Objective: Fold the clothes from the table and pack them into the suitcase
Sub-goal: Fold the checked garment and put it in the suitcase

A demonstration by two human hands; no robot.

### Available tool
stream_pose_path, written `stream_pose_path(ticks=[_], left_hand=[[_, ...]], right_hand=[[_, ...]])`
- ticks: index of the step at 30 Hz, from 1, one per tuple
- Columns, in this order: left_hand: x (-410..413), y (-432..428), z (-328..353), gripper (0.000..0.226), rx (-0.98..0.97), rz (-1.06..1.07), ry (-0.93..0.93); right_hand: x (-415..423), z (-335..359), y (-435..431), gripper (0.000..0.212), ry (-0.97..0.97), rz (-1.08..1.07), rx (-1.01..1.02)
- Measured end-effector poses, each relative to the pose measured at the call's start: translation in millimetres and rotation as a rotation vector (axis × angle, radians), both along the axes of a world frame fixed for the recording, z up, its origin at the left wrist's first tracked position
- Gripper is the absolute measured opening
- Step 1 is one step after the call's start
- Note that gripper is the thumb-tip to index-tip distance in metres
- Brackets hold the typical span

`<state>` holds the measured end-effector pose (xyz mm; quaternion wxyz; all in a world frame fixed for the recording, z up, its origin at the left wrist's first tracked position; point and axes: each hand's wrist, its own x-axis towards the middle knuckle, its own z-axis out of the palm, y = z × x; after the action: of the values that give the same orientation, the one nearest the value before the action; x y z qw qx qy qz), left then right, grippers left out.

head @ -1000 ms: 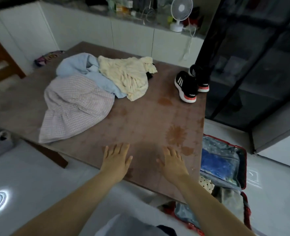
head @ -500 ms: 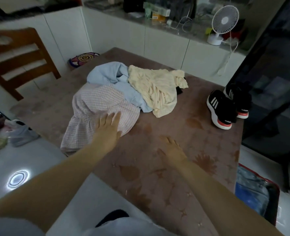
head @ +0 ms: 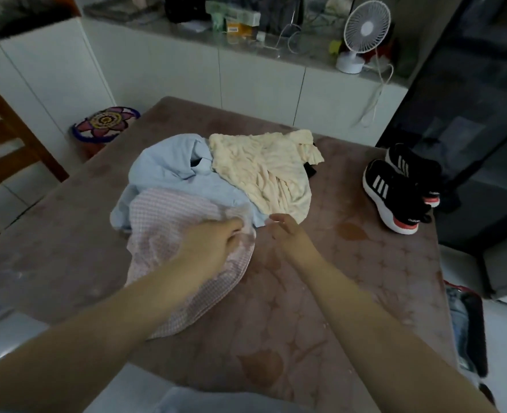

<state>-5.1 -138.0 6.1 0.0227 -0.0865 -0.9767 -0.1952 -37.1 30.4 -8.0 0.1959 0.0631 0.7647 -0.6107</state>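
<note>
Pink checked cloth (head: 162,222) bunches in the gripping left hand (head: 213,244); right hand (head: 285,231) hangs open; suitcase (head: 477,338) is mostly cut off.

pink checked garment (head: 162,234) crumpled | blue shirt (head: 168,165) under it | cream top (head: 264,171) beside | suitcase (head: 466,326) on floor

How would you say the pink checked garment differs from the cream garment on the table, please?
The pink checked garment has a fine check; the cream garment is plain and crinkled. The pink checked garment lies nearer the person, the cream garment farther back. The left hand grips the pink checked garment, while no hand grips the cream garment. Both lie unfolded on the table, overlapping the light blue garment.
</note>
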Motion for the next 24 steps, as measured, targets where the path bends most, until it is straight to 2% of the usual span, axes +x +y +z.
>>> stream_pose_path(ticks=[2, 3, 5, 7, 10, 13, 15, 17, 20, 22, 24], left_hand=[[13.5, 42.8, -5.4, 0.015, 0.049, -0.164, 0.012], [19.2, 62.7, -11.4, 0.016, 0.065, -0.245, 0.006], [27.6, 94.8, -23.5, 0.02, 0.05, -0.38, -0.035], [35.8, 113.0, -33.2, 0.027, 0.048, -0.492, -0.031], [41.4, 118.2, -42.7, 0.029, 0.065, -0.58, 0.282], [31.6, 101.1, -45.6, 0.03, 0.13, -0.429, 0.413], [20.2, 86.5, -51.5, 0.037, 0.119, -0.254, 0.328], [13.8, 79.8, -61.9, 0.051, 0.083, -0.143, 0.075], [16.8, 85.9, -77.4, 0.064, 0.193, -0.101, -0.316], [21.1, 95.3, -79.6, 0.053, 0.33, -0.088, -0.39], [20.3, 102.4, -75.7, 0.018, 0.408, -0.058, -0.307]], right_hand=[[-6.8, 2.1, 17.3, 0.05, -0.113, -0.087, -0.007], [-6.1, 3.2, 29.5, 0.053, -0.117, -0.08, 0.072], [0.6, 3.4, 60.0, 0.045, -0.038, -0.06, 0.25], [12.2, 1.6, 95.0, 0.039, 0.031, -0.15, 0.332], [35.5, -5.2, 148.5, 0.019, 0.13, -0.326, 0.478], [60.9, -24.1, 199.8, 0.022, 0.123, -0.51, 0.628], [77.2, -34.1, 221.8, 0.024, 0.083, -0.452, 0.694], [89.6, -43.1, 230.4, 0.035, 0.018, -0.351, 0.805], [101.6, -46.0, 222.1, 0.044, 0.22, -0.226, 0.857], [104.4, -41.3, 209.3, 0.054, 0.278, -0.164, 0.741], [101.4, -32.3, 197.5, 0.064, 0.173, -0.17, 0.507]])
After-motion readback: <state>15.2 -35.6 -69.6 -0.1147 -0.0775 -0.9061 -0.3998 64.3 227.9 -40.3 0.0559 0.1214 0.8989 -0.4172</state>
